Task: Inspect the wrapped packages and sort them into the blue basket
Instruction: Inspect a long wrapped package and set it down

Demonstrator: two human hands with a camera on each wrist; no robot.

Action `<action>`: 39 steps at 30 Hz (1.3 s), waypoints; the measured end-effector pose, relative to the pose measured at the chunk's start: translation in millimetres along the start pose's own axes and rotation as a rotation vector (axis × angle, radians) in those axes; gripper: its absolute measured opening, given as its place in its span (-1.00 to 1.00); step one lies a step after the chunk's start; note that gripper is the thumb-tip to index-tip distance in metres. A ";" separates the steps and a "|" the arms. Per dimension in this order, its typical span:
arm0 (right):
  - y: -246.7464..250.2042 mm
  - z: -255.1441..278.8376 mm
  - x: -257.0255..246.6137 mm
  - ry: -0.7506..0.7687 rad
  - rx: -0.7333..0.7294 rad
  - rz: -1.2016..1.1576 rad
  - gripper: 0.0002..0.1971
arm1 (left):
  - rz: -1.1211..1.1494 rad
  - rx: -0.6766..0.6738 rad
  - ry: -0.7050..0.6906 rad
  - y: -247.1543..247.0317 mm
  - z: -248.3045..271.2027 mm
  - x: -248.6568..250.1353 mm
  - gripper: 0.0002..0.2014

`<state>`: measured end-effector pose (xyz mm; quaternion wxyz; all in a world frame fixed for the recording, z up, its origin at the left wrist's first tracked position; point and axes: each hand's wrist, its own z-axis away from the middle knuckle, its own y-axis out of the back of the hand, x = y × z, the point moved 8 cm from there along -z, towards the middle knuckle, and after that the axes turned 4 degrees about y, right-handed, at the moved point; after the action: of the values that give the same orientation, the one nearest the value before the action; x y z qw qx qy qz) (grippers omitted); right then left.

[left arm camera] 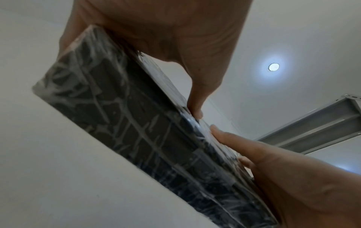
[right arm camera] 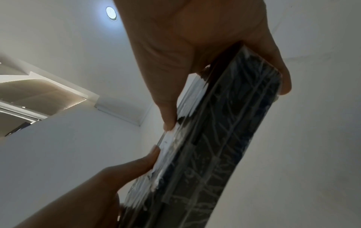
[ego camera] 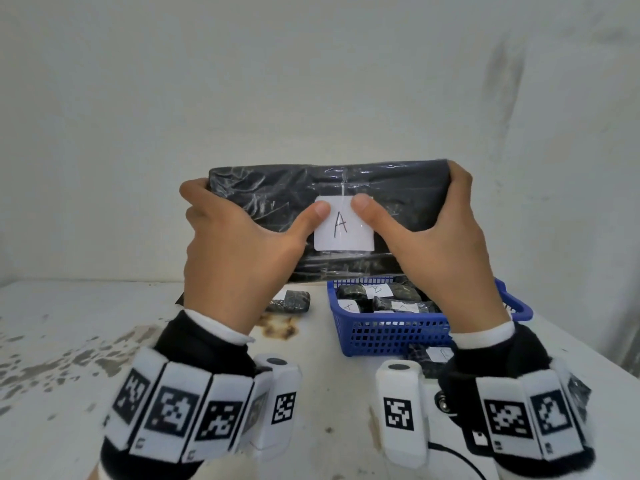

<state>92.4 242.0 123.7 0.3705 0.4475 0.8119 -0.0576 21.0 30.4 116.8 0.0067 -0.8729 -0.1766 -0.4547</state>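
Note:
A flat black package (ego camera: pixel 277 202) wrapped in clear film is held upright above the table, its white label (ego camera: pixel 343 225) marked "A" facing me. My left hand (ego camera: pixel 232 237) grips its left end and my right hand (ego camera: pixel 440 233) grips its right end, both thumbs pressing the label's upper corners. The fingers behind the package are hidden. The left wrist view shows the package's underside (left arm camera: pixel 126 123) with my left hand (left arm camera: pixel 175 38) around it; the right wrist view shows the package (right arm camera: pixel 224 146) in my right hand (right arm camera: pixel 195 46). Below stands the blue basket (ego camera: pixel 398 334) with several small labelled packages inside.
A small black package (ego camera: pixel 291 301) lies on the worn white table (ego camera: pixel 69 341) left of the basket. Another labelled package (ego camera: pixel 429 358) lies in front of the basket. A white wall rises right behind the table. A black cable (ego camera: pixel 457 459) runs near my right wrist.

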 end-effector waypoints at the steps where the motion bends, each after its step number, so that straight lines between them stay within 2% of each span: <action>1: 0.1 -0.3 0.2 -0.001 0.001 -0.011 -0.06 | 0.001 0.001 0.003 0.2 -0.1 -0.2 0.00; 5: 4.8 -2.6 2.7 -0.009 -0.004 -0.056 -0.18 | 0.002 -0.011 -0.002 0.8 -1.9 -1.0 0.03; 9: 13.0 -6.8 6.4 -0.034 0.002 -0.124 -0.43 | 0.010 -0.038 -0.008 1.2 -2.8 -0.5 -0.01; 11: 16.5 -8.9 6.7 -0.029 0.002 -0.117 -0.50 | 0.044 -0.062 -0.001 -0.6 -4.3 -2.8 -0.12; 15: 21.9 -11.5 7.0 -0.023 0.009 -0.117 -0.64 | 0.133 -0.066 -0.009 0.2 -7.9 -5.3 -0.50; 21: 21.4 -16.2 10.5 -0.058 -0.019 -0.157 -0.73 | 0.186 -0.035 0.004 4.4 -12.7 -6.2 -0.83; 28: 19.0 -13.9 9.2 -0.058 -0.017 -0.110 -0.67 | 0.264 -0.034 0.014 9.5 -16.2 -4.9 -0.83; 35: 18.5 -9.8 5.6 -0.014 0.013 -0.034 -0.56 | 0.229 -0.053 0.027 7.1 -15.4 -5.3 -0.78; 39: 13.6 -6.2 2.4 -0.012 -0.006 0.021 -0.51 | 0.182 -0.113 0.042 1.6 -9.7 -3.8 -0.49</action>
<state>98.8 254.4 129.8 0.3772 0.4545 0.8051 -0.0538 11.8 26.1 119.7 0.0023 -0.8745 -0.0704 -0.4798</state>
